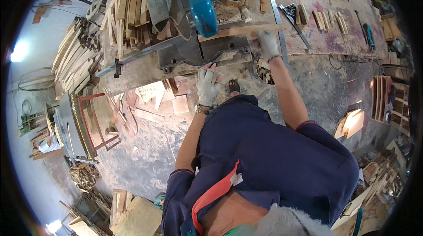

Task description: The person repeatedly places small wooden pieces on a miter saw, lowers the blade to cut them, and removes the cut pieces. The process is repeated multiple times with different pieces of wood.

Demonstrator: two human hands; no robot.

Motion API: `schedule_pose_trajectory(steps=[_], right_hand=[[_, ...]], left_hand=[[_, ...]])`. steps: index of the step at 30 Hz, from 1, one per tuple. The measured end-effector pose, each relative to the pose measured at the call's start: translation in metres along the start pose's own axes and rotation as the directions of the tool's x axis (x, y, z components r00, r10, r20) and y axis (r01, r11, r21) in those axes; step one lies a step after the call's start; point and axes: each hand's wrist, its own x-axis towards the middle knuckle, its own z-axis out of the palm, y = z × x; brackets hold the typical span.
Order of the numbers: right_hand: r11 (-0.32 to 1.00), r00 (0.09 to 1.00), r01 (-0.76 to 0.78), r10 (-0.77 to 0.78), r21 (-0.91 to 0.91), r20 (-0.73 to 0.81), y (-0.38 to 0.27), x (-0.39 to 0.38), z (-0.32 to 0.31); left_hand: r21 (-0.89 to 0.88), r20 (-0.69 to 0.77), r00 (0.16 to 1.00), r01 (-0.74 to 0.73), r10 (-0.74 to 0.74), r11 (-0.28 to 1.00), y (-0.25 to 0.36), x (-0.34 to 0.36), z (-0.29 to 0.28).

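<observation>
A miter saw with a teal guard (202,9) stands on the workbench, its grey base (180,53) toward me. A long wooden strip (240,31) lies along the saw's fence. At the strip's right end, my right hand (268,45), in a pale glove with bare fingertips, is closed on it; some of the fingers are hidden. My left hand (208,85), gloved likewise and with a watch at the wrist, rests by the front edge of the saw base. Its fingers are apart and hold nothing.
Stacked wood strips (132,4) fill the bench's left end. To the right lie a steel ruler (274,4), a square (296,22), short wood blocks (320,19) and a teal-handled screwdriver (368,35). Offcuts (154,94) litter the floor. A red-framed stand (90,121) is at left.
</observation>
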Motion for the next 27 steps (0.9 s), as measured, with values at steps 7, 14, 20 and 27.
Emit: schedule_pose_trajectory(steps=[7, 14, 20, 27], right_hand=[[0.937, 0.956, 0.112, -0.011, 0.331, -0.292, -0.037, 0.156, -0.025], [0.95, 0.905, 0.257, -0.301, -0.177, -0.302, -0.014, 0.119, -0.02], [0.974, 0.887, 0.03, 0.078, 0.225, -0.455, 0.053, 0.053, -0.012], [0.932, 0.978, -0.09, 0.149, 0.35, -0.144, 0.06, 0.1, -0.018]], left_hand=[[0.04, 0.067, 0.991, 0.115, -0.117, 0.993, 0.008, -0.01, 0.007], [0.075, 0.019, 0.981, 0.189, -0.191, 0.979, -0.003, -0.024, 0.009], [0.096, -0.006, 0.978, 0.209, -0.209, 0.973, -0.012, -0.024, -0.002], [0.079, 0.004, 0.991, 0.134, -0.134, 0.988, -0.041, -0.016, -0.006]])
